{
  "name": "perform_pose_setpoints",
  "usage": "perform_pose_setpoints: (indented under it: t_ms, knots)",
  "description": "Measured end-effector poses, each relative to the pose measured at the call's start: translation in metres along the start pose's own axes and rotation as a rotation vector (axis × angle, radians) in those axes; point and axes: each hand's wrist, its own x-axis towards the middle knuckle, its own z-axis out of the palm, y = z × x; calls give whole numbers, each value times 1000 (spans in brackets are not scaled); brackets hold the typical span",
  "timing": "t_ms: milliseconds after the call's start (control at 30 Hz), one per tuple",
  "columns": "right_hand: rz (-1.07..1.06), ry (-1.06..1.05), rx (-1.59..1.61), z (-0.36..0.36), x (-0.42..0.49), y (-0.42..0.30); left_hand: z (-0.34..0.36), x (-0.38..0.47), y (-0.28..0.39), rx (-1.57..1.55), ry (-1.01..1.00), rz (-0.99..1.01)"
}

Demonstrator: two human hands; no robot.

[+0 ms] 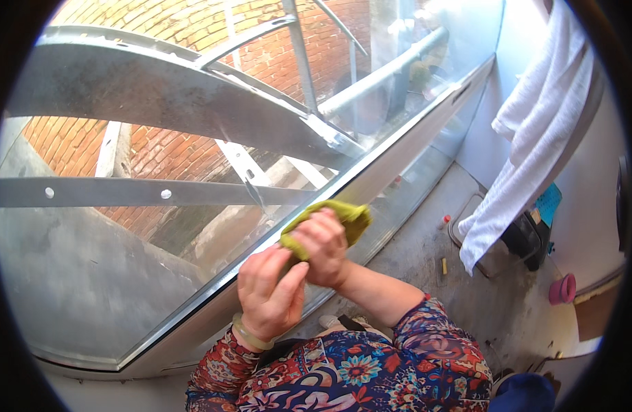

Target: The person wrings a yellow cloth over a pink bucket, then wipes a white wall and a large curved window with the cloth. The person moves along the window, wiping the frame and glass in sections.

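A yellow-green cloth (354, 219) lies bunched against the metal rail (207, 288) at the lower edge of a window pane. My right hand (323, 247) grips it from above, fingers curled over the fabric. Close beside it, my left hand (269, 288) has its fingertips and thumb at the cloth's lower end and appears to pinch it. Part of the cloth is hidden under both hands. Beyond the rail stands the glass pane (156, 237), with a metal structure and brick wall showing through it.
At the right hangs a white towel (532, 134). Below it are a black chair (524, 239), a red-capped bottle (443, 222) and a pink pot (562, 289). A small yellow object (444, 266) lies on the grey floor (419, 288). Something dark blue (524, 394) is at the bottom right.
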Motion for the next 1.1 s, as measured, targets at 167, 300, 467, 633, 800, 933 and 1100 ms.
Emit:
perform_pose_setpoints:
  t_ms: [167, 300, 467, 633, 800, 933, 1100]
  knots:
    - [-44, -76, -20, -3, 7, -7, -19, -8, 9, 67, 58, 18]
    - [-26, 40, -151, -15, 14, 37, -37, -26, 19, 27, 8, 15]
    - [536, 229, -45, -32, 34, 65, -47, -38, 29, 35, 3, -36]
    - [357, 182, 99, 10, 59, -29, -53, -37, 29, 13, 48, -37]
    - [-141, -124, -146, 34, 48, -56, -61, -36, 30, 23, 129, -41]
    - [19, 2, -111, 17, 82, -15, -67, -45, 27, 41, 144, -64]
    - [188, 147, -214, 15, 115, 10, -55, -37, 32, 28, 84, -27]
